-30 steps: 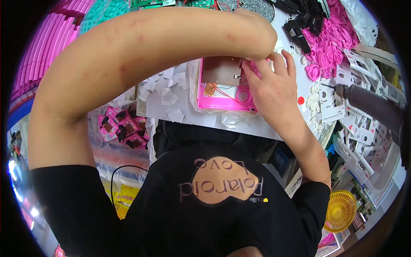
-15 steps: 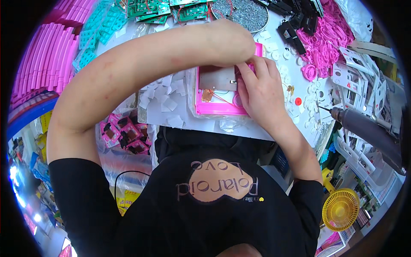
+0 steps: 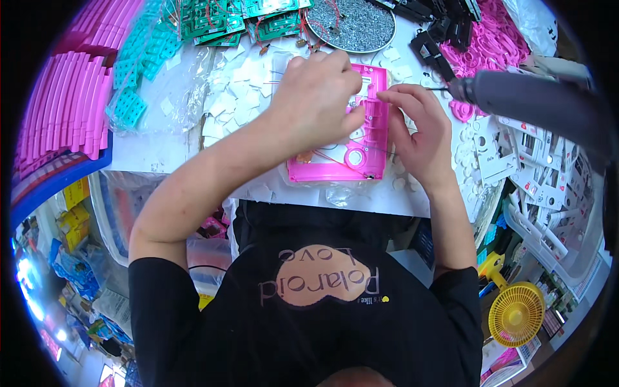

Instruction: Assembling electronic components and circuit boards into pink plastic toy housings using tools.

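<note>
A shallow pink plastic casing lies on the table in front of me, with ribs, thin wires and a round ring inside. My left hand is over its left part and hides much of the interior. Its fingers are bent, with the thumb apart from the index finger, and nothing shows between them. My right hand is at the casing's right wall, index fingertip against the rim, thumb apart and lower. A dark electric screwdriver hangs at the right, its bit close to my right hand's fingers.
Green circuit boards with wires and a round tray of screws lie at the back. Pink shells and teal pads are at left. At right are black parts, pink parts and white panels.
My left forearm has drawn back to the left, uncovering the table's back part. My right hand has moved right, off the casing's interior. The grey plate is no longer visible; the screwdriver has swung up.
</note>
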The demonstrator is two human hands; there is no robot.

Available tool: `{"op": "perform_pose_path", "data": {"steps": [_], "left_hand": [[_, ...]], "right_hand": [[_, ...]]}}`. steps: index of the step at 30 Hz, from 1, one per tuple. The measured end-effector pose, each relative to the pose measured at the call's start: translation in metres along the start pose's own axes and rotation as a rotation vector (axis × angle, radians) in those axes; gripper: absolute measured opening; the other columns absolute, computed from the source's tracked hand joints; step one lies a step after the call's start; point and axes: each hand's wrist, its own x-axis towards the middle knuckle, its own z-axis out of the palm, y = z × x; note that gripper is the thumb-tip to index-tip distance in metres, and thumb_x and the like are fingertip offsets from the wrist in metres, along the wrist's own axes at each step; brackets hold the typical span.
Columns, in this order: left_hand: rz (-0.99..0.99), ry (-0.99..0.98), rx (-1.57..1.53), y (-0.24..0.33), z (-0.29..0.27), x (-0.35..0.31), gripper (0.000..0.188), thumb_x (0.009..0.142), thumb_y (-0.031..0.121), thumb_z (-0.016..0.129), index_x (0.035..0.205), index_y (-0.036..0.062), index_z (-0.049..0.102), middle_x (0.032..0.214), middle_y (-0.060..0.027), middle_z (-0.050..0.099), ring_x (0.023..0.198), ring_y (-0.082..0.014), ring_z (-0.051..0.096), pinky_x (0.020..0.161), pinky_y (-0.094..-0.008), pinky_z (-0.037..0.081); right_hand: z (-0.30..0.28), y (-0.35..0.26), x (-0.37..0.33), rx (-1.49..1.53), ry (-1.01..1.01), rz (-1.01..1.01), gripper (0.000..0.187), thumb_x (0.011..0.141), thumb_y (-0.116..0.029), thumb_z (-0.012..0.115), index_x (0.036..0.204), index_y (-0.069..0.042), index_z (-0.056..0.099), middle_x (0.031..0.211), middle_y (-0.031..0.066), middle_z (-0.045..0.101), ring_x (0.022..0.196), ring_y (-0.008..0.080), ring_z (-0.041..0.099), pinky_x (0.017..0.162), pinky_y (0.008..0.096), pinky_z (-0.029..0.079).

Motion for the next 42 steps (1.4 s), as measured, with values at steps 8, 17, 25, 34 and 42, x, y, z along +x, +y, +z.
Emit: {"op": "perform_pose_path", "data": {"steps": [8,17,25,34,42], "left_hand": [[-0.238,-0.073,0.264,0.035,0.019,0.018,0.025,0.08,0.029,0.072,0.086,0.0055,0.073,0.093,-0.0118,0.066,0.086,-0.0303,0.068,0.073,-0.0524,0.046],[-0.433,-0.292,0.324,0.065,0.002,0.046,0.019,0.083,0.015,0.064,0.092,0.0043,0.076,0.097,-0.016,0.075,0.091,-0.0344,0.073,0.075,-0.0564,0.05],[-0.505,-0.353,0.363,0.064,0.011,0.058,0.023,0.085,0.016,0.064,0.101,0.004,0.077,0.104,-0.0166,0.075,0.099,-0.0354,0.073,0.08,-0.0532,0.053],[-0.143,0.188,-0.098,0.027,0.007,-0.004,0.01,0.077,0.011,0.068,0.08,0.0027,0.063,0.083,-0.0116,0.063,0.079,-0.0307,0.063,0.077,-0.0464,0.049],[0.284,0.04,-0.018,0.022,0.0,-0.043,0.016,0.074,0.009,0.073,0.086,0.0083,0.062,0.093,-0.0062,0.06,0.089,-0.0269,0.061,0.083,-0.0394,0.046]], "right_hand": [[-0.011,0.001,-0.016,0.104,0.118,0.052,0.02,0.08,0.004,0.065,0.097,-0.002,0.074,0.092,0.0127,0.071,0.083,0.0275,0.07,0.076,0.0337,0.055],[-0.089,0.01,0.033,0.525,0.549,-0.292,0.041,0.092,-0.001,0.066,0.131,0.006,0.054,0.116,0.0159,0.066,0.105,0.0216,0.064,0.091,0.0339,0.053],[-0.083,-0.011,0.047,0.775,0.475,-0.279,0.054,0.092,-0.013,0.07,0.138,0.007,0.048,0.094,0.012,0.068,0.081,0.0159,0.065,0.076,0.029,0.052],[-0.093,-0.005,0.039,0.685,0.474,-0.249,0.04,0.09,-0.004,0.069,0.127,0.005,0.06,0.084,0.0047,0.067,0.074,0.0111,0.063,0.071,0.025,0.051],[-0.078,0.007,0.051,0.714,0.437,-0.093,0.038,0.09,-0.006,0.071,0.125,0.004,0.06,0.084,0.0045,0.066,0.075,0.0116,0.064,0.072,0.0258,0.051]]}}
